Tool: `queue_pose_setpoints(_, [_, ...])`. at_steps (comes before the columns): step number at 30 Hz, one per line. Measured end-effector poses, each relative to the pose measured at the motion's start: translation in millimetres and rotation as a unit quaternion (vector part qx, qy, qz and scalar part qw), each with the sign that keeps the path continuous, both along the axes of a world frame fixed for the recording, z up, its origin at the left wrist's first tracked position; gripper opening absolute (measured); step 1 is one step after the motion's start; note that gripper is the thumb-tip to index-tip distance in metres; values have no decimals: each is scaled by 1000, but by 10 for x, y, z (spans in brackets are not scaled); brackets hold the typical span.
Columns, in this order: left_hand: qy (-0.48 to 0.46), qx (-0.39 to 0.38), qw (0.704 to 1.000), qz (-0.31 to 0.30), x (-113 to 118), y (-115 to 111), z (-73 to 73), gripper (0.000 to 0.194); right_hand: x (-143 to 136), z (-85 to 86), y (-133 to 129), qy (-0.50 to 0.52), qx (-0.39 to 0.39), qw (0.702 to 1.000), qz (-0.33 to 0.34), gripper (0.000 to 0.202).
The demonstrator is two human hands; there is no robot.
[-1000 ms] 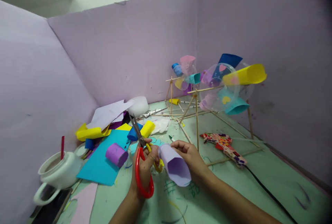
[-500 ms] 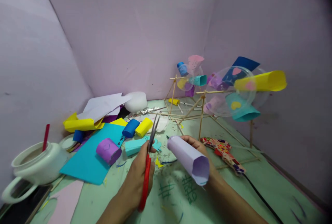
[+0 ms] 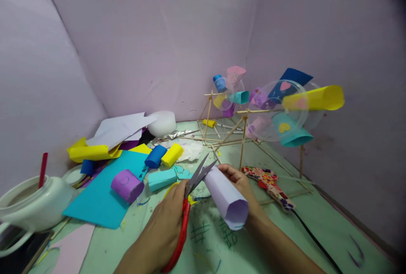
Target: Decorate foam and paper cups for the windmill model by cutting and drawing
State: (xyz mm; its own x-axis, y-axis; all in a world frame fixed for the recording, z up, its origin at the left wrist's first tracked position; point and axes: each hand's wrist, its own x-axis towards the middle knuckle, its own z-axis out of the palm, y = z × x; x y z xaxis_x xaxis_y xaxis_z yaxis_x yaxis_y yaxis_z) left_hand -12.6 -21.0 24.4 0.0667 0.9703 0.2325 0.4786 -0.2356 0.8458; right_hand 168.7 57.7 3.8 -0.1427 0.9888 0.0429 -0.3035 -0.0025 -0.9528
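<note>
My left hand (image 3: 173,212) is closed around the red handles of a pair of scissors (image 3: 184,231), whose blades are parted near the far end of a pale lilac paper tube (image 3: 225,195). Whether the blades touch the paper I cannot tell. My right hand (image 3: 239,185) grips that tube from its right side, with the hollow end facing me. Left of the scissors lie a turquoise paper tube (image 3: 162,179), a purple one (image 3: 127,186) with a drawn heart, a blue one (image 3: 156,156) and a yellow one (image 3: 172,154).
Two stick-framed wheels with paper cups stand at the right, the nearer with clear discs (image 3: 279,109). A patterned glue gun (image 3: 266,183) with a black cord lies beside my right arm. At left are a white pot (image 3: 38,206), turquoise sheet (image 3: 98,198) and pink paper (image 3: 74,248).
The scissors have opened and swung right, bringing their blades to the far end of the lilac tube. The view has shifted slightly, and my right hand still holds the tube.
</note>
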Motion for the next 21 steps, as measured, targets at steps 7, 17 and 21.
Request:
queue_pose_setpoints(7, [-9,7,1000,27,41,18,19,47,-26,69,-54,29,-25,999,-29,46])
queue_pose_setpoints(17, [14,-25,999,27,33,28,103,37,0,69,-27,8,-5,1000,-19,41])
queue_pose_setpoints(21, [-26,-38,999,28,20,19,170,27,29,109,-19,1,1,1000,-15,37])
